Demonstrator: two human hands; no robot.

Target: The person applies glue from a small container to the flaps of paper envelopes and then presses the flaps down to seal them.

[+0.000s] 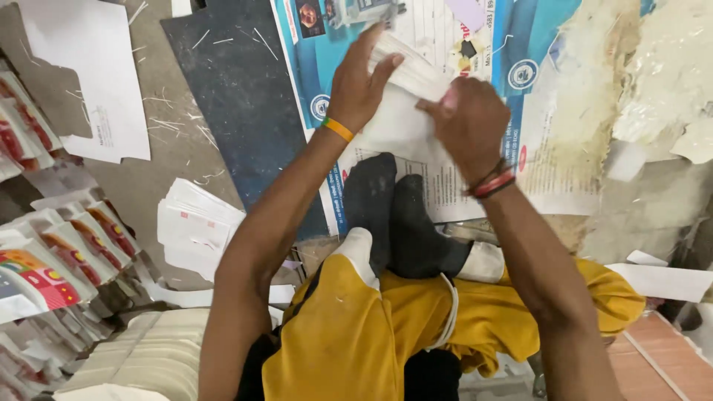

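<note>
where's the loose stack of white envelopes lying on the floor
In the head view the stack of white envelopes lies on the grey floor at left of centre, just left of the person's left forearm and right of the fanned printed envelopes.

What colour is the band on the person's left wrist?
Orange-yellow: the wristband sits just below the left hand, clearest in the head view.

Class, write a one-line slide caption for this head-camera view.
Seated on the floor, left hand and right hand grip a stack of white paper sheets.

Right fingers (434,110) blurred, paper-hidden (397,122)
</note>
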